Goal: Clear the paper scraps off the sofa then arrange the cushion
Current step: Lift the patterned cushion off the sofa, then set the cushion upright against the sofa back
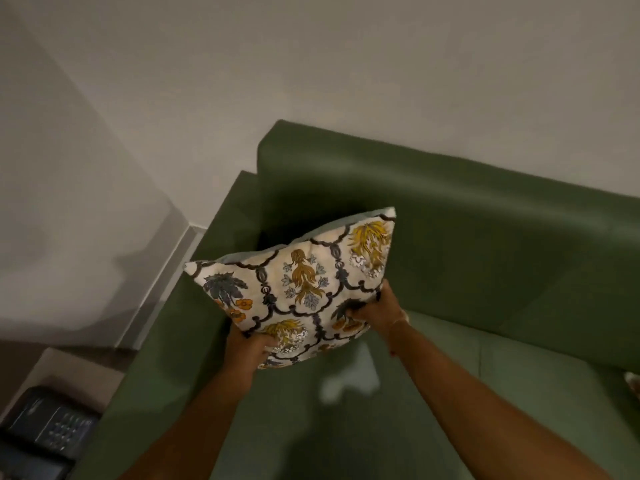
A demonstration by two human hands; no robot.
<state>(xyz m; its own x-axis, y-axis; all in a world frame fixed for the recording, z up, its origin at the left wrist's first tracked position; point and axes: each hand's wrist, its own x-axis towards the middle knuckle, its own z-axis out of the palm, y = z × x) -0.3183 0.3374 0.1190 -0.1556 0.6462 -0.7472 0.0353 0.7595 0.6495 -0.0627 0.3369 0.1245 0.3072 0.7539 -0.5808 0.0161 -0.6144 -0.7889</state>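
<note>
A cream cushion [298, 285] printed with yellow, grey and orange flowers is held up over the left end of the green sofa [485, 258]. My left hand [247, 351] grips its lower left corner. My right hand [381, 310] grips its lower right edge. The cushion leans toward the corner between armrest and backrest. A pale blurred patch [353, 375], maybe a paper scrap, lies on the seat just below the cushion.
The sofa's left armrest [166, 341] runs down the left. Beside it a low side table [59, 379] carries a dark telephone [48, 424]. A small patterned object [633, 384] peeks in at the right edge. Plain walls stand behind.
</note>
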